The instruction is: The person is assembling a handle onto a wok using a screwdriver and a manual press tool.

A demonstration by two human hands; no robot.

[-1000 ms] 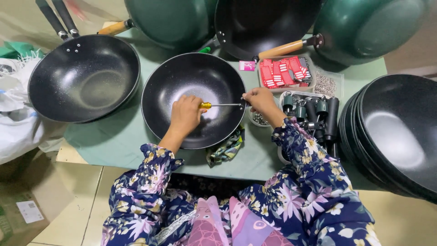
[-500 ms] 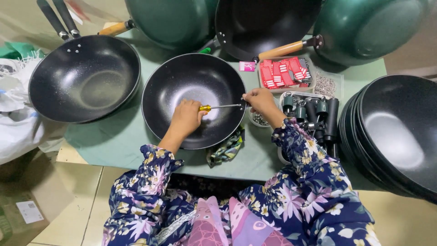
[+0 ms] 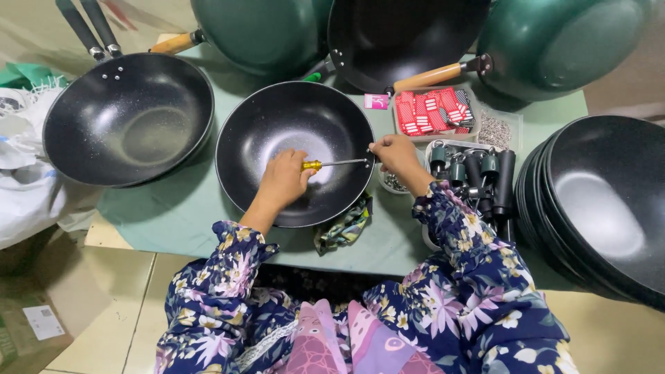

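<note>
Left hand (image 3: 284, 181) gripping yellow-handled screwdriver (image 3: 332, 164) inside black wok (image 3: 294, 149), right hand (image 3: 395, 154) pinching wok's rim at screwdriver tip

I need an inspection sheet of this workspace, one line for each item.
Surface: pale green table, crowded.
Job's things: handleless black pan in the middle; yellow-handled screwdriver lying across its inside toward the right rim.
Clutter: handled black pan at left, stack of black pans at right, green pans behind, tray of black handles, red packets, rag.
Hands: left hand grips the screwdriver; right hand at the pan's rim.
Cables: nothing seen.
Surroundings: tiled floor, white bag.
</note>
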